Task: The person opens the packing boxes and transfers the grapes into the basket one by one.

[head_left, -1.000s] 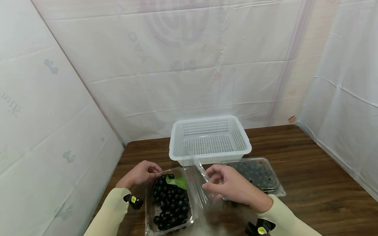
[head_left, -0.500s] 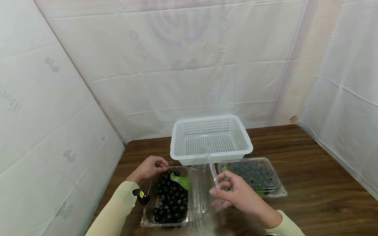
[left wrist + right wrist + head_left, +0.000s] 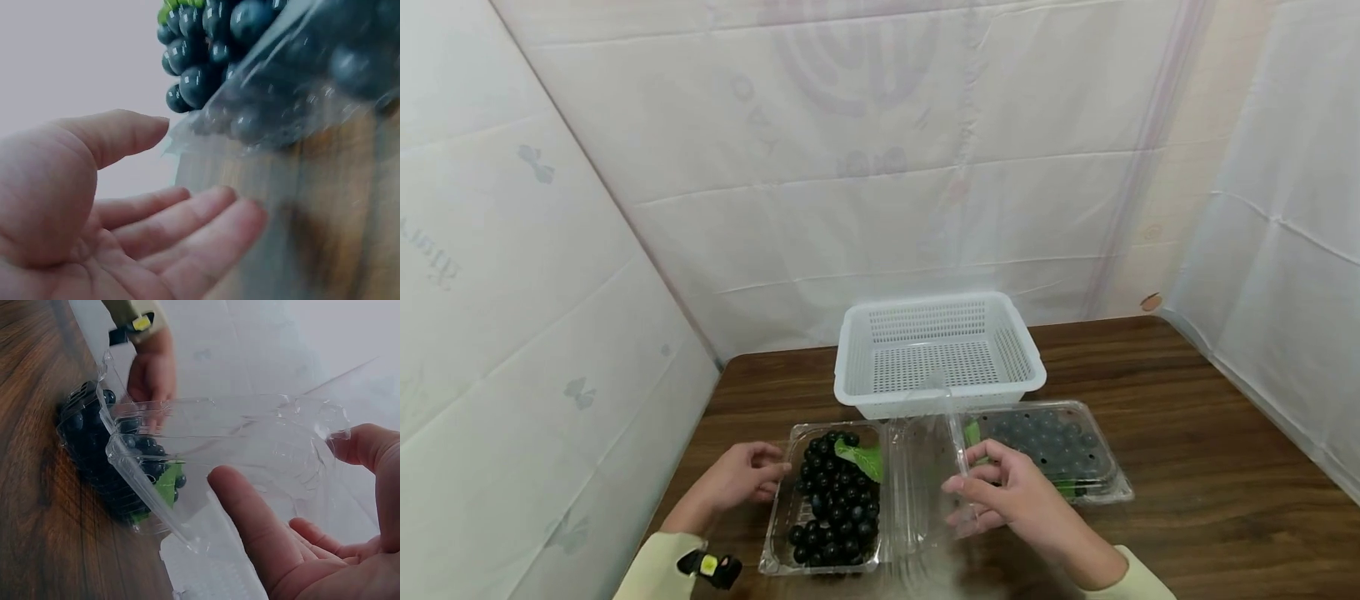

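Presently, hands apart. Right hand [image 3: 1011, 496] pinches the raised clear lid [image 3: 928, 467] by its free edge. Left hand [image 3: 737, 479], fingers relaxed, is at the left side of the clear tub [image 3: 778, 537]; contact uncertain, wrist view blurred. Dark grapes [image 3: 838, 508] lie in the tub, nearer than the white basket [image 3: 925, 301].
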### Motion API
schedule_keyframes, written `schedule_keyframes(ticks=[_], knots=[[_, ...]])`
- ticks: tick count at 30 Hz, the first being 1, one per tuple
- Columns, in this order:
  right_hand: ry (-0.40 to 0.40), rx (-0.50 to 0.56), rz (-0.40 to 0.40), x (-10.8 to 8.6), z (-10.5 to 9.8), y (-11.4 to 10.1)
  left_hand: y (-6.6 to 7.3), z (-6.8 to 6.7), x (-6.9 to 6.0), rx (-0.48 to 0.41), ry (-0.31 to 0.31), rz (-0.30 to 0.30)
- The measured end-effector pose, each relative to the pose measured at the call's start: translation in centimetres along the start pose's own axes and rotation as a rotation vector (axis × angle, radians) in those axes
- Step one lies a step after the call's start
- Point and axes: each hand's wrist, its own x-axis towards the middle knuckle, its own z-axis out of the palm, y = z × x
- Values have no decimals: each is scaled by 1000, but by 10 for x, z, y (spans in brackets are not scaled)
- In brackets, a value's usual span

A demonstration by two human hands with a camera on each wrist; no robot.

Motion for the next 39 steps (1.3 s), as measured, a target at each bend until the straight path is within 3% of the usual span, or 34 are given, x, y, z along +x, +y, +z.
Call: schedule_keyframes(ticks=[4, 7, 12, 16, 31, 39], knots=[[14, 13, -40, -1, -2, 3, -9, 2, -18, -113, -106, -63], [23, 49, -57, -1, -4, 5, -15, 7, -23, -150, -133, -69], [39, 72, -35, -1, -6, 8, -17, 14, -24, -196, -102, -57], [67, 45, -15, -1, -6, 14, -19, 13, -24, -197, -68, -40], [152, -67, 28, 6, -4, 33, -35, -22, -19, -127, -32, -59], [153, -209, 19, 8, 1, 35, -35, -29, -18, -105, -24, -61]])
